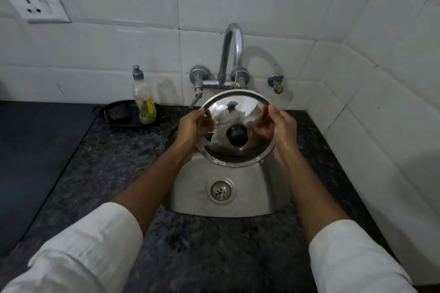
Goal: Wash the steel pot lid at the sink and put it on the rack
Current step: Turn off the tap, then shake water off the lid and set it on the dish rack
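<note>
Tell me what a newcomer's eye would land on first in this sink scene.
First, the shiny steel pot lid, held tilted over the steel sink with its black knob facing the camera, the left hand and right hand gripping opposite rims. Next, the curved chrome tap on the white tiled wall just behind it. Then the near-empty soap bottle standing in a dark dish on the counter to the left.

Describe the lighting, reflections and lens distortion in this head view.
Head view: dim, even light; the faucet casts a soft shadow on the tiles to its right. The lid, held at its rim by the left hand and right hand, mirrors both hands and a blurred figure around its black knob. The wide-angle lens bows tile lines and the counter edges; the sleeves loom large.
</note>
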